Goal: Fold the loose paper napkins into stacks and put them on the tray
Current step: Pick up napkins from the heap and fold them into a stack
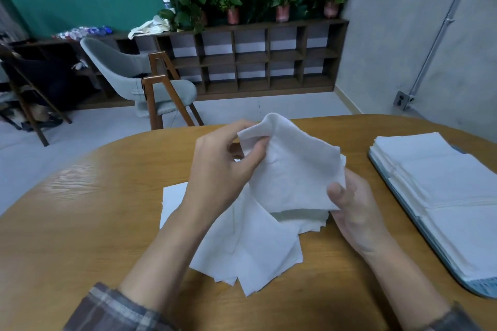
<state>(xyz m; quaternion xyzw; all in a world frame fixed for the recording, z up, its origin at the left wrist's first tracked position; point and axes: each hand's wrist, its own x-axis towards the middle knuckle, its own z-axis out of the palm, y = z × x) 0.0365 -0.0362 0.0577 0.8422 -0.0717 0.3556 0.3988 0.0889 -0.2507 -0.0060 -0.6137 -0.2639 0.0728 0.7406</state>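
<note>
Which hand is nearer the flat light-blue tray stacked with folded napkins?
Right: the right hand sits left of the light-blue tray; the left hand is farther left, beyond the held white paper napkin.

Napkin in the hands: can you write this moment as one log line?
left hand: pinches napkin at top corner | right hand: grips its lower edge | loose napkins: on table | tray: holds folded stacks

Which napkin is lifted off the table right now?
The napkin pinched between the left hand and right hand; the loose pile lies flat on the table under it, and the folded stacks rest on the tray.
</note>
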